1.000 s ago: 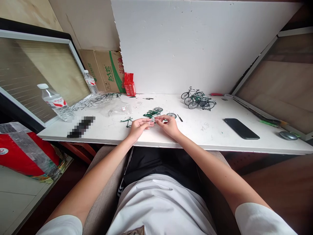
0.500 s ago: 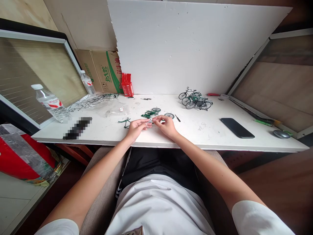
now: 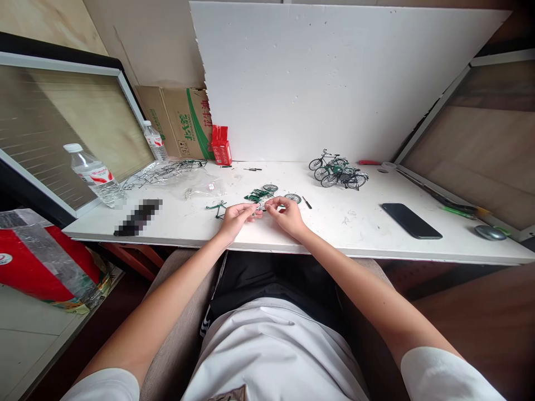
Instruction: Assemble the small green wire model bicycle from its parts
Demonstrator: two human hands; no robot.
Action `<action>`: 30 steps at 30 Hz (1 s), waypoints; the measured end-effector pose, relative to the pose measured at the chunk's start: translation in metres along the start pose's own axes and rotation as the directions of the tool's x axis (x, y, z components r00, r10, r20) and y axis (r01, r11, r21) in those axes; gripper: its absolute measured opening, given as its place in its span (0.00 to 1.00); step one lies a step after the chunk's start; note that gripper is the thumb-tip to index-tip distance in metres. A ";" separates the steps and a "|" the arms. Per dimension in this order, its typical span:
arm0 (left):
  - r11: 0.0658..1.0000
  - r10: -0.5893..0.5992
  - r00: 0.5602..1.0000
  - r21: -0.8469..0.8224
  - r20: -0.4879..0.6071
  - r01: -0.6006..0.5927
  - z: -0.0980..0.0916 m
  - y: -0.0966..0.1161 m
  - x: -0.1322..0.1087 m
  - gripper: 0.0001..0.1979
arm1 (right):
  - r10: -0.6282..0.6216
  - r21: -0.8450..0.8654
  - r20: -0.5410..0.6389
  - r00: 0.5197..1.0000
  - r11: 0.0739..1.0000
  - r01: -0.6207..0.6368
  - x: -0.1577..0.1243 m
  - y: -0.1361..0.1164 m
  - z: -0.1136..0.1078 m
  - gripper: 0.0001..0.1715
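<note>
Over the near part of the white table (image 3: 355,223), my left hand (image 3: 236,221) pinches a small part between thumb and fingertips; it is too small to name. My right hand (image 3: 289,218) is close by on the right, its thumb and forefinger pressed together; whatever they hold is hidden. A slight gap separates the two hands' fingertips. Just beyond them lie green model-bicycle parts (image 3: 254,196) and a small spoked wheel (image 3: 271,188). Another wheel (image 3: 292,197) rests behind my right hand. Left of my left hand is a green bicycle frame (image 3: 218,207).
Assembled model bicycles (image 3: 336,170) stand at the back right. A small dark tool (image 3: 307,203) and a phone (image 3: 412,220) lie to the right. Water bottles (image 3: 97,177), a plastic bag (image 3: 207,188) with thin dark frames, and a red box (image 3: 221,146) are to the left.
The fingertips of my hands have drawn slightly apart, the right ones moving a little to the right. The whole view has shifted slightly; the things on the table stay put.
</note>
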State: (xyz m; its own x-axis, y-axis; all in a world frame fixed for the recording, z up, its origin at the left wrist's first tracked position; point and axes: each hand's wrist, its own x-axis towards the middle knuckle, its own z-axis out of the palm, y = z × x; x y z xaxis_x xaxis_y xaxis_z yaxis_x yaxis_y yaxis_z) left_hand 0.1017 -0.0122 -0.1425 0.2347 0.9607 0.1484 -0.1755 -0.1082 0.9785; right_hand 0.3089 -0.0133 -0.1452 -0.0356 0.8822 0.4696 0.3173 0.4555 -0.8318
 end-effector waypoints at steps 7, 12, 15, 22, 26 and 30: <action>0.999 0.029 0.999 0.017 -0.018 -0.029 0.001 -0.007 0.003 0.24 | -0.003 -0.006 0.006 1.000 1.000 0.003 0.000 -0.002 0.001 0.20; 0.999 0.026 0.999 0.020 -0.025 -0.026 0.002 -0.004 0.002 0.24 | -0.033 0.011 0.000 0.999 0.999 0.033 0.000 -0.003 0.001 0.20; 0.999 0.029 0.999 0.028 -0.015 -0.029 0.002 -0.003 0.001 0.24 | -0.037 0.022 0.000 0.999 0.999 0.037 -0.001 -0.005 0.001 0.21; 0.999 0.027 1.000 0.033 -0.011 -0.027 0.001 -0.006 0.002 0.23 | -0.038 0.011 -0.006 0.999 0.999 0.038 -0.001 -0.006 0.002 0.23; 0.999 0.027 1.000 0.040 -0.009 -0.027 0.001 -0.005 0.002 0.23 | -0.026 0.010 -0.012 1.000 1.000 0.026 0.000 -0.005 0.002 0.22; 0.999 0.033 0.999 0.043 -0.007 -0.033 0.001 -0.005 0.002 0.24 | 0.004 0.030 0.053 0.999 1.000 -0.006 0.001 -0.001 0.003 0.25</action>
State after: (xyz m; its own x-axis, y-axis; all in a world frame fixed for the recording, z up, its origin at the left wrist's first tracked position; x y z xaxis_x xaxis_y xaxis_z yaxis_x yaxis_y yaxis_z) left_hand 0.1037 -0.0097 -0.1467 0.2220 0.9583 0.1797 -0.1419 -0.1506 0.9784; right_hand 0.3053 -0.0129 -0.1447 -0.0842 0.8892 0.4498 0.2891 0.4538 -0.8429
